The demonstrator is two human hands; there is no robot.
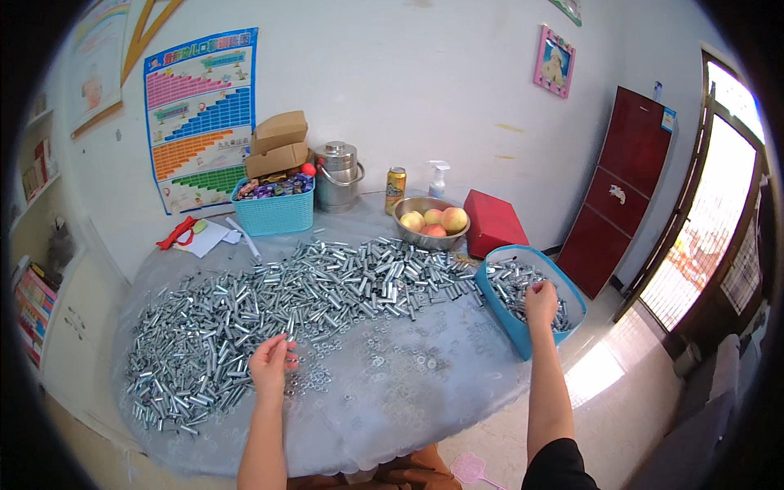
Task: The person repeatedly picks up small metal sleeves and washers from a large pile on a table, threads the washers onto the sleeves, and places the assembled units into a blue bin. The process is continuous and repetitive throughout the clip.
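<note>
- The left hand point(272, 365) rests at the near edge of the heap of metal sleeves point(278, 302) on the round table point(408, 408); its fingers curl down toward thumb, pinching at something small, but the piece itself is too tiny to make out
- Flat washers point(384, 359) lie scattered thinly on the table just to the right of that hand, blurring into the grey cover
- The right hand point(541, 302) reaches into the blue bin point(523, 336) at the table's right edge, fingers bent down among the metal parts inside; whether they close on a piece cannot be told, since the fingertips are hidden by the back of the hand
- The bin's far wall and part of its load are hidden behind that hand and wrist
- The heap of sleeves spreads in a wide band from the left rim of the table across to the bin; single pieces merge into a glittering mass
- Behind the heap stand a steel bowl of peaches point(430, 222), a yellow can point(395, 189), a lidded steel pot point(337, 175) and a turquoise basket point(273, 208) with cardboard boxes on top
- A red box point(492, 222) sits just beside the bowl
- A pink fly swatter point(474, 469) lies on the floor, its handle cut off by the lower edge
</note>
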